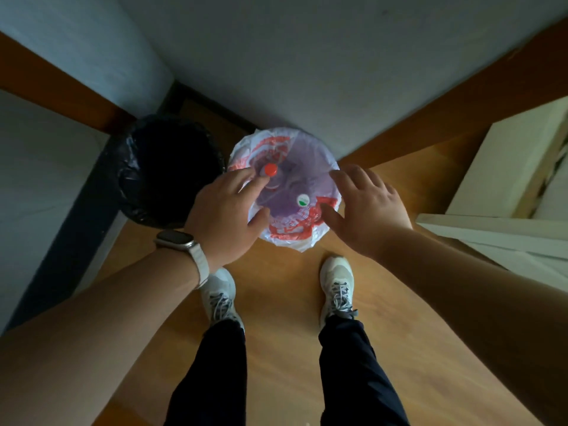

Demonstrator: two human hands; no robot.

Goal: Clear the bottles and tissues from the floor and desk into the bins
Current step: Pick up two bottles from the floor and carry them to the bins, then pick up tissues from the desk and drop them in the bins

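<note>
Both grips spread apart, the left hand [224, 210] should ease the red-capped bottle [270, 170] past the rim of the white-lined bin [295, 233], the right hand [365, 204] steadying.

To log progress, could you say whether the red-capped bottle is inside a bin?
Inside: the red-capped clear plastic bottle sits within the white-and-red bag-lined bin.

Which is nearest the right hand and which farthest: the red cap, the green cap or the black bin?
1. Green cap: in the white bin, beside the thumb of the right hand.
2. Red cap: farther left in the same bin, by the fingers of the left hand.
3. Black bin: far left, past the left hand.
</note>
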